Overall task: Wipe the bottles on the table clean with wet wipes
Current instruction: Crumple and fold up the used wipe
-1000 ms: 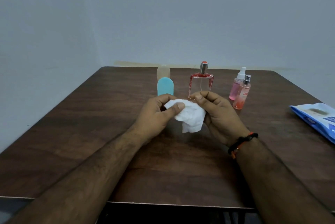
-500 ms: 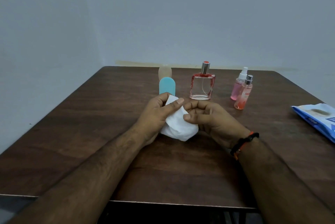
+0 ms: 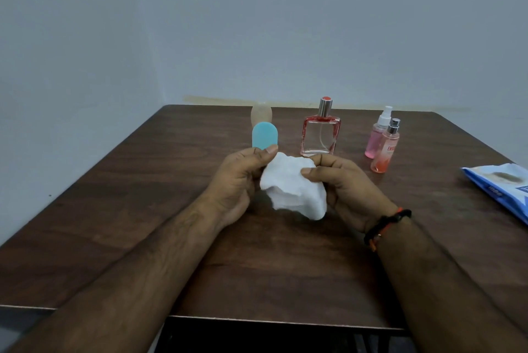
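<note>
Wet wipe (image 3: 291, 187) between both hands (image 3: 288, 181)

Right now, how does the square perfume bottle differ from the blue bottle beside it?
The perfume bottle is clear glass with red edges; the blue bottle is opaque. The perfume bottle is boxy with a narrow silver sprayer; the blue bottle is rounded on top, no neck showing. The perfume bottle is in full view; the left hand hides the blue bottle's base. Both stand upright on the table, untouched.

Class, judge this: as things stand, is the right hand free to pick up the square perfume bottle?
Probably not yet. The square perfume bottle stands unblocked just beyond the right hand, but that hand is gripping the wet wipe.
</note>
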`<state>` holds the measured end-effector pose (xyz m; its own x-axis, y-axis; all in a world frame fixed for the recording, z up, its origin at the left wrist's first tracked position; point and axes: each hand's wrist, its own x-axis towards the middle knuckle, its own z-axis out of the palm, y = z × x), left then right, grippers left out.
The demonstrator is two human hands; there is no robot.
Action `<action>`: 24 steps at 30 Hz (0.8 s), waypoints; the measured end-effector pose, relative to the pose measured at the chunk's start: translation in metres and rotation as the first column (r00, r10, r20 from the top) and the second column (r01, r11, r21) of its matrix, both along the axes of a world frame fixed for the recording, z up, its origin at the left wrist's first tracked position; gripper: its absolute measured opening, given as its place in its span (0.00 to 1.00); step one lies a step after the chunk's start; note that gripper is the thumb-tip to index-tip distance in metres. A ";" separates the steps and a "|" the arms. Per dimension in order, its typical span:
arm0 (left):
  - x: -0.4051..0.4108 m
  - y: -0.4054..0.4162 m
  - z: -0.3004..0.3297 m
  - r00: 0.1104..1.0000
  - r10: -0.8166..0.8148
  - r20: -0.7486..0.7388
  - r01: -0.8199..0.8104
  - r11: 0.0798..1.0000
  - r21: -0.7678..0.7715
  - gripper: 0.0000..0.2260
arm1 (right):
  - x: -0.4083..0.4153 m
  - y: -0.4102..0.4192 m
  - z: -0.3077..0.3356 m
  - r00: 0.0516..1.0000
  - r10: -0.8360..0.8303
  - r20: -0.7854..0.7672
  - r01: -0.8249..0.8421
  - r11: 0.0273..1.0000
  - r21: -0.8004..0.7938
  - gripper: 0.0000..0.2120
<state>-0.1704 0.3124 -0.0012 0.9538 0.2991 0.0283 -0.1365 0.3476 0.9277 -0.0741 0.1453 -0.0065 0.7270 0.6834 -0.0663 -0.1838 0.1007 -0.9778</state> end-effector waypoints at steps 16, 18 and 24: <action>-0.002 0.001 0.001 0.998 0.046 0.030 -0.051 0.982 0.182 0.29 | -0.002 0.001 0.006 0.986 -0.121 -0.117 0.139 0.977 0.161 0.11; -0.003 0.000 0.002 0.996 0.070 0.055 -0.081 0.969 0.233 0.24 | -0.003 0.001 0.006 0.987 -0.147 -0.060 0.155 0.974 0.163 0.14; -0.006 0.006 0.002 0.971 0.221 0.087 -0.225 0.741 0.632 0.19 | -0.008 -0.004 0.006 0.974 -0.122 0.190 0.101 0.988 0.117 0.23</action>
<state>-0.1760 0.3181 0.0008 0.8612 0.4144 0.2942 -0.1414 -0.3606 0.9219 -0.0817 0.1410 -0.0002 0.7904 0.5930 0.1535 0.0286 0.2145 -0.9763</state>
